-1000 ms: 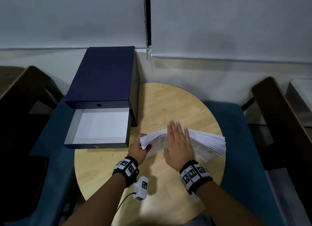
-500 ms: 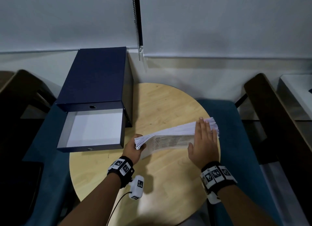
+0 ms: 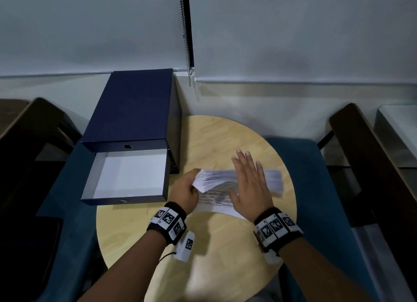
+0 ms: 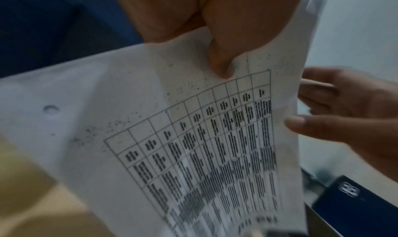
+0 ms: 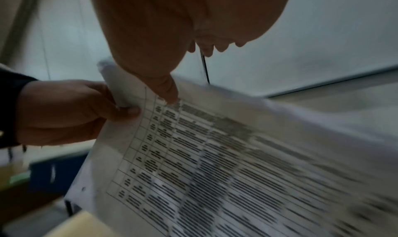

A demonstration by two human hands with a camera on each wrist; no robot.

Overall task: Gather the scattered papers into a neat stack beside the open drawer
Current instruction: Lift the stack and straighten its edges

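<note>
A stack of white printed papers point(image 3: 274, 181) lies fanned on the round wooden table point(image 3: 203, 252), just right of the open drawer point(image 3: 128, 177) of a navy box point(image 3: 135, 107). My left hand point(image 3: 187, 189) grips the stack's left end, thumb on top. My right hand point(image 3: 248, 182) is flat over the stack's middle with straight, spread fingers. In the left wrist view the top sheet point(image 4: 193, 147) shows a printed table, with my right hand point(image 4: 336, 107) at its edge. In the right wrist view my right thumb touches the papers point(image 5: 237, 155) and my left hand point(image 5: 71, 111) pinches their corner.
The drawer is white inside and holds nothing visible. Blue seat cushions point(image 3: 311, 189) and dark wooden chair arms point(image 3: 365, 166) flank the table. A blind chain point(image 3: 186, 42) hangs against the wall behind the box. Bare tabletop lies in front of the stack.
My right hand has come back from the stack's right end to its middle. My left hand keeps its grip on the left end. The stack lies flatter now.
</note>
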